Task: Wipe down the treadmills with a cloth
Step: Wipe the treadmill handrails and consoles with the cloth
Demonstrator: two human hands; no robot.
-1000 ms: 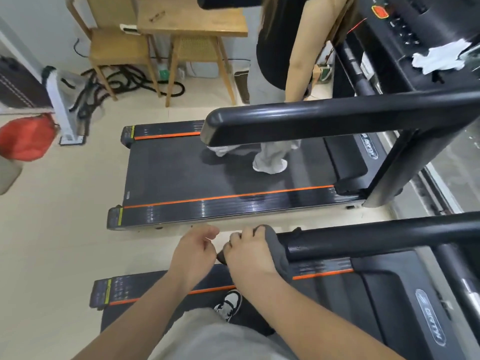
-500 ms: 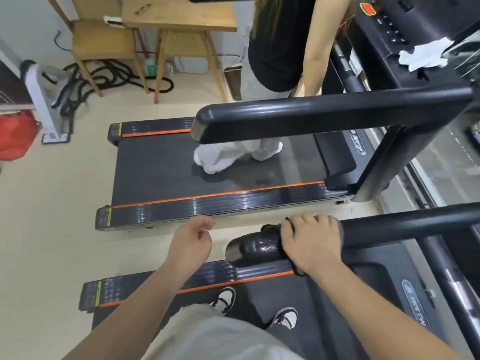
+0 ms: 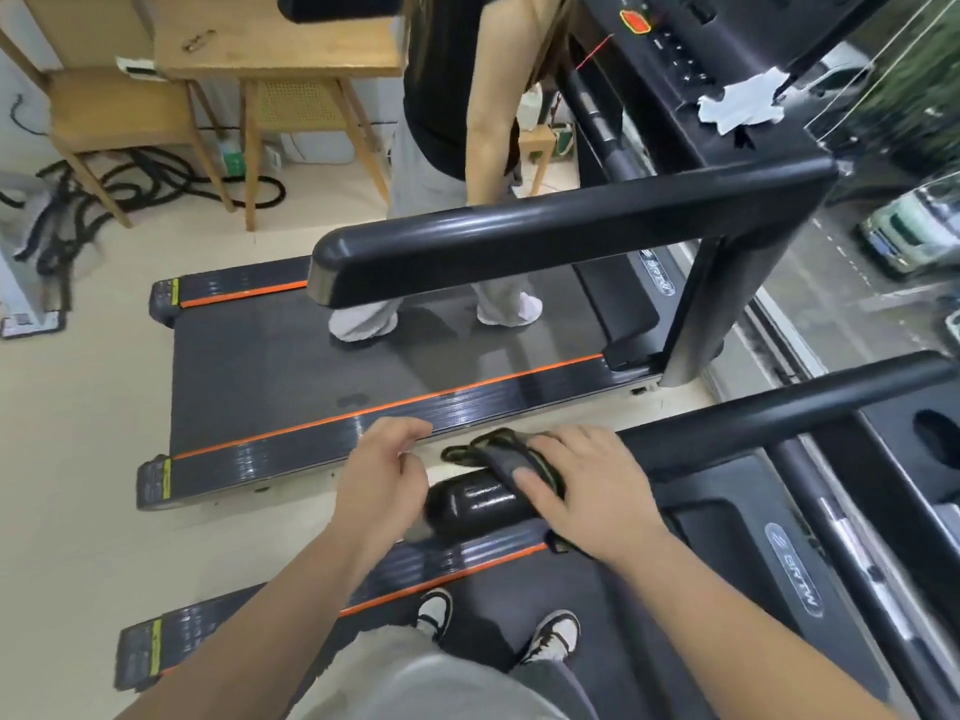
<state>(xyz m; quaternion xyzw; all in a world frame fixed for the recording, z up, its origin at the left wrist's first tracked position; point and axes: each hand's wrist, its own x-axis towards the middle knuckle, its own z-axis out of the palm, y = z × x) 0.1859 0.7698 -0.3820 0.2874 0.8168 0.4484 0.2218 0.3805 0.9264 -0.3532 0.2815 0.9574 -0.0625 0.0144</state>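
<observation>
One cloth (image 3: 509, 458) — right hand (image 3: 592, 491) grips it round handrail (image 3: 753, 420).

cream floor (image 3: 78, 459) – wooden table (image 3: 280, 44), chair (image 3: 109, 106)

Beige floor (image 3: 78, 459) carries a far treadmill (image 3: 260, 376) at centre, a near treadmill (image 3: 208, 626) at 6 o'clock, and coiled black rope (image 3: 130, 189) at 10 o'clock.

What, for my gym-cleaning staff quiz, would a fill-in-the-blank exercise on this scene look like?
1. The right hand grips a dark cloth around the ____ of the near treadmill.
2. On the far treadmill, a white cloth lies on the ____.
3. A second person stands on that treadmill's ____.

Missing words: handrail; console; belt.
</observation>
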